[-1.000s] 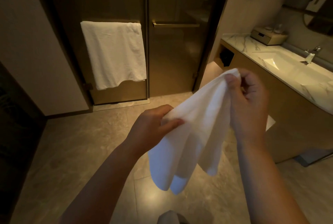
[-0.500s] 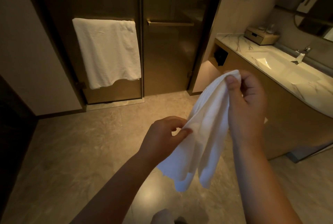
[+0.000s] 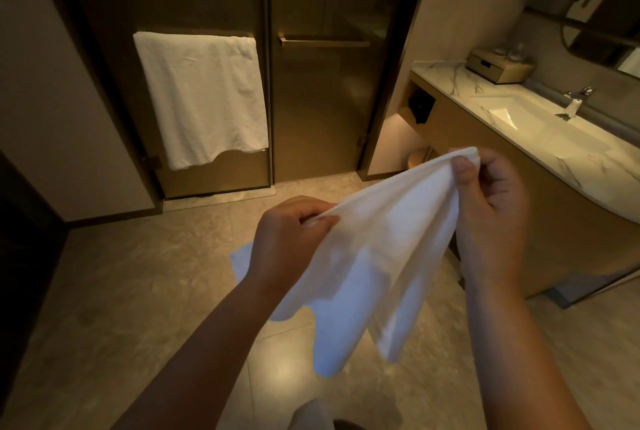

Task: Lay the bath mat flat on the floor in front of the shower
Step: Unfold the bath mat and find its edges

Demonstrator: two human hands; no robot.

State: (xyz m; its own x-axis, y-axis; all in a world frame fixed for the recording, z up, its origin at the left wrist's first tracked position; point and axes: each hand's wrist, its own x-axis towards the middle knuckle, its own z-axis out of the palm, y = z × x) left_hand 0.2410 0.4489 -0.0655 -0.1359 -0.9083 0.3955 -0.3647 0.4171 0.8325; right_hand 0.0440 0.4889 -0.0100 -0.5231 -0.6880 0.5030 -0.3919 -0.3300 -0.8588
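Observation:
A white bath mat (image 3: 374, 267) hangs in folds in the air between both hands, above the beige tiled floor (image 3: 145, 291). My right hand (image 3: 488, 208) pinches its upper corner at the higher right end. My left hand (image 3: 287, 239) grips the top edge lower and to the left, and part of the cloth shows behind that wrist. The mat's lower ends dangle well off the floor. Straight ahead stand the dark glass shower doors (image 3: 315, 111), shut, with a stretch of floor in front of them.
A white towel (image 3: 204, 97) hangs on the left door's bar. A vanity with a marble top (image 3: 568, 149), sink and tap runs along the right. A small box (image 3: 498, 66) sits at its far end. A dark wall edge stands at left.
My left hand has slid left along the top edge, spreading the mat wider. More cloth now hangs open between the hands, and the view has shifted slightly.

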